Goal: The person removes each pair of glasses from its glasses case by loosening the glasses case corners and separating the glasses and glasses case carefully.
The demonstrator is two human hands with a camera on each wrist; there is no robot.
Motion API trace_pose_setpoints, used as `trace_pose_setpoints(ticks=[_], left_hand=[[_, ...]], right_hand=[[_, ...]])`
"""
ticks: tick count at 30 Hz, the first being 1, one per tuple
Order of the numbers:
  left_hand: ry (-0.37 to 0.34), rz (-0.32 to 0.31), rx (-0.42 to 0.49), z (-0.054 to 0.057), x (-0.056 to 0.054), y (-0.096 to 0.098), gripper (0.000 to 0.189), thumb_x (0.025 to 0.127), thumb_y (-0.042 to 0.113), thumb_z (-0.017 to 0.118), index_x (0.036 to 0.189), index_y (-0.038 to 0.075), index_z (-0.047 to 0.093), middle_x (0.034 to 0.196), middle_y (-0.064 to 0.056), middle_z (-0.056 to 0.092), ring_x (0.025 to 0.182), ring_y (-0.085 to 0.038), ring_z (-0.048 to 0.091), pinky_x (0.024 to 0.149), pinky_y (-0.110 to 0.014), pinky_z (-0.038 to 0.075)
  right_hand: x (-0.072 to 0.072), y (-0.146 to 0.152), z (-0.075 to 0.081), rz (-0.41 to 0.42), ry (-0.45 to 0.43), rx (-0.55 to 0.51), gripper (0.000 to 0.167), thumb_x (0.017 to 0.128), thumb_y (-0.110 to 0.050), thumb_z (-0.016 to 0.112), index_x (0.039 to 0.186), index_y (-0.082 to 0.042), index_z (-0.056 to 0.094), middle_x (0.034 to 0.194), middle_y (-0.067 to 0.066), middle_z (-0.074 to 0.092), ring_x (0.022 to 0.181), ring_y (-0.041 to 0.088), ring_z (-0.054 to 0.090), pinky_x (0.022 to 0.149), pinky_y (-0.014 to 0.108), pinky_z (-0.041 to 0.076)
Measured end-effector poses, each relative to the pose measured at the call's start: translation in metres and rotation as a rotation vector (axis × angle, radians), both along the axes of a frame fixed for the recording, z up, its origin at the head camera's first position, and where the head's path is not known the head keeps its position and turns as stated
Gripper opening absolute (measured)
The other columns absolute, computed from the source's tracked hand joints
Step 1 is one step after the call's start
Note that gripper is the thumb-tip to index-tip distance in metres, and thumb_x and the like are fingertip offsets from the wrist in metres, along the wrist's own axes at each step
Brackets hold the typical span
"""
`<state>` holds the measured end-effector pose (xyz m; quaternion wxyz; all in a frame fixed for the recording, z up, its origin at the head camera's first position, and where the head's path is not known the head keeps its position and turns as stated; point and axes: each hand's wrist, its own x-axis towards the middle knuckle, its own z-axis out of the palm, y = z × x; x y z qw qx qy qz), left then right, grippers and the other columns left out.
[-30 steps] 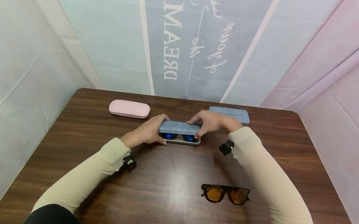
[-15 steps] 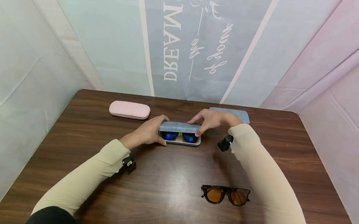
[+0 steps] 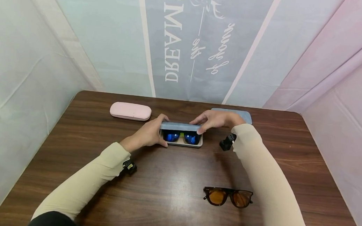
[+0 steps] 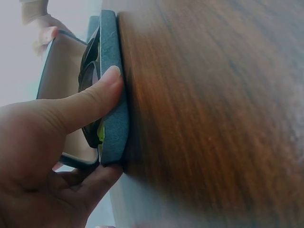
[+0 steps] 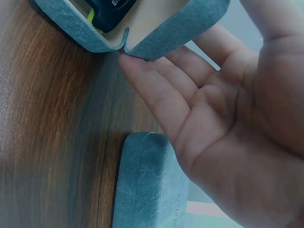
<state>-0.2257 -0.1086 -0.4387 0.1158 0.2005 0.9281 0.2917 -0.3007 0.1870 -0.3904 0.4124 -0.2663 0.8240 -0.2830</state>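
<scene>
A blue glasses case (image 3: pixel 180 127) lies partly open on the table, its lid tilted up. Inside rest dark sunglasses (image 3: pixel 191 139) with blue mirrored lenses and a yellow-green bridge. My left hand (image 3: pixel 148 131) grips the case's left end. In the left wrist view, its thumb presses the front wall of the lower shell (image 4: pixel 114 104), and fingers reach round the end. At the right end, my right hand (image 3: pixel 213 120) pinches the lid, thumb at its front edge. The right wrist view shows the fingers (image 5: pixel 156 90) of that hand beside the hinge; its thumb tip is hidden there.
A pink glasses case (image 3: pixel 130 111) lies shut at the back left. Behind my right wrist is a second blue case (image 3: pixel 245 115), partly covered. Sunglasses with orange lenses (image 3: pixel 228 197) lie at the front right of the wooden table (image 3: pixel 150 195).
The lid has swung further up and back under my right hand, so more of the blue-lensed sunglasses shows. My left hand has stayed on the case's left end.
</scene>
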Motion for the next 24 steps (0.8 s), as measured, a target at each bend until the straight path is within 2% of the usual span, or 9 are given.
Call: trace_pose_setpoints(ticks=[5, 8, 12, 18, 24], left_hand=[[0.006, 0.008, 0.019, -0.0024, 0.0026, -0.0007, 0.098, 0.070, 0.026, 0.097, 0.142, 0.010, 0.033, 0.130, -0.023, 0.061, 0.116, -0.033, 0.060, 0.101, -0.048, 0.047], [0.018, 0.007, 0.016, -0.0025, 0.0034, -0.0014, 0.101, 0.071, 0.027, 0.096, 0.144, 0.009, 0.028, 0.125, -0.023, 0.063, 0.111, -0.032, 0.062, 0.098, -0.047, 0.048], [0.041, -0.012, 0.024, -0.0022, 0.0034, -0.0021, 0.105, 0.073, 0.025, 0.095, 0.147, 0.009, 0.023, 0.121, -0.023, 0.064, 0.107, -0.031, 0.062, 0.096, -0.047, 0.049], [0.057, -0.054, 0.048, -0.0028, 0.0037, -0.0024, 0.104, 0.075, 0.023, 0.094, 0.148, 0.008, 0.022, 0.124, -0.023, 0.062, 0.108, -0.031, 0.062, 0.097, -0.047, 0.048], [0.038, -0.050, 0.059, -0.0047, 0.0036, -0.0039, 0.100, 0.075, 0.022, 0.093, 0.146, 0.009, 0.024, 0.129, -0.021, 0.059, 0.115, -0.030, 0.059, 0.100, -0.047, 0.047]], right_hand=[[-0.0022, 0.0041, -0.0041, 0.000, -0.058, -0.041, 0.061, 0.096, -0.034, 0.071, 0.150, -0.015, 0.051, 0.158, 0.008, 0.042, 0.147, 0.028, 0.036, 0.114, 0.048, 0.036], [-0.0030, 0.0060, -0.0051, -0.028, -0.142, -0.088, 0.059, 0.101, -0.028, 0.064, 0.153, -0.008, 0.046, 0.159, 0.012, 0.040, 0.146, 0.029, 0.038, 0.115, 0.045, 0.037], [-0.0028, 0.0059, -0.0032, -0.101, -0.237, -0.131, 0.061, 0.102, -0.025, 0.061, 0.153, 0.001, 0.040, 0.159, 0.018, 0.037, 0.145, 0.031, 0.039, 0.115, 0.043, 0.037], [-0.0011, 0.0057, -0.0021, -0.143, -0.254, -0.127, 0.062, 0.103, -0.024, 0.060, 0.153, 0.005, 0.037, 0.158, 0.022, 0.037, 0.143, 0.033, 0.041, 0.114, 0.043, 0.037], [0.0012, 0.0049, -0.0018, -0.159, -0.252, -0.129, 0.060, 0.102, -0.020, 0.060, 0.153, 0.004, 0.039, 0.159, 0.020, 0.037, 0.143, 0.032, 0.041, 0.114, 0.042, 0.038]])
